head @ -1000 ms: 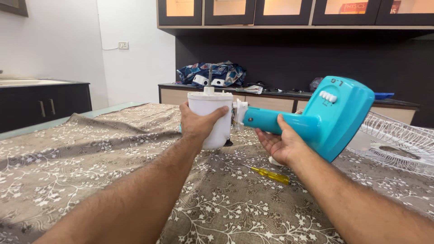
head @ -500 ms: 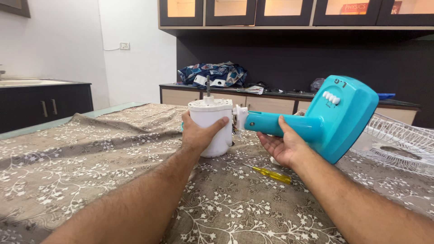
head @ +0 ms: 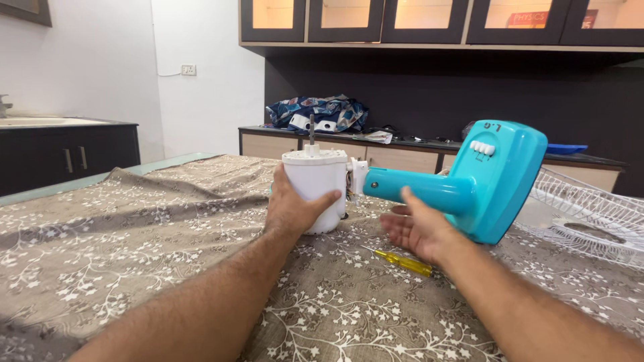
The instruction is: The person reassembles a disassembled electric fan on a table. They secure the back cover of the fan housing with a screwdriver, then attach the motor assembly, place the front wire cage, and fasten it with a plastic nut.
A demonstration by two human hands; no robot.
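Note:
A table fan without its blades lies across the cloth-covered table (head: 134, 241). Its white motor housing (head: 315, 177) stands on end with the metal shaft pointing up. My left hand (head: 292, 211) is wrapped around the housing's near side. The teal neck and base (head: 496, 181) stick out to the right, raised off the table. My right hand (head: 416, 231) is just under the teal neck, palm up and fingers spread, holding nothing.
A yellow-handled screwdriver (head: 406, 263) lies on the cloth below my right hand. A white wire fan grille (head: 590, 214) rests at the table's right edge. Behind, a counter carries a bundle of patterned cloth (head: 315, 112). A dark cabinet (head: 67, 157) stands at the left.
The fan was lowered until the white housing stood on the table. My right hand let go of the teal neck and dropped slightly below it.

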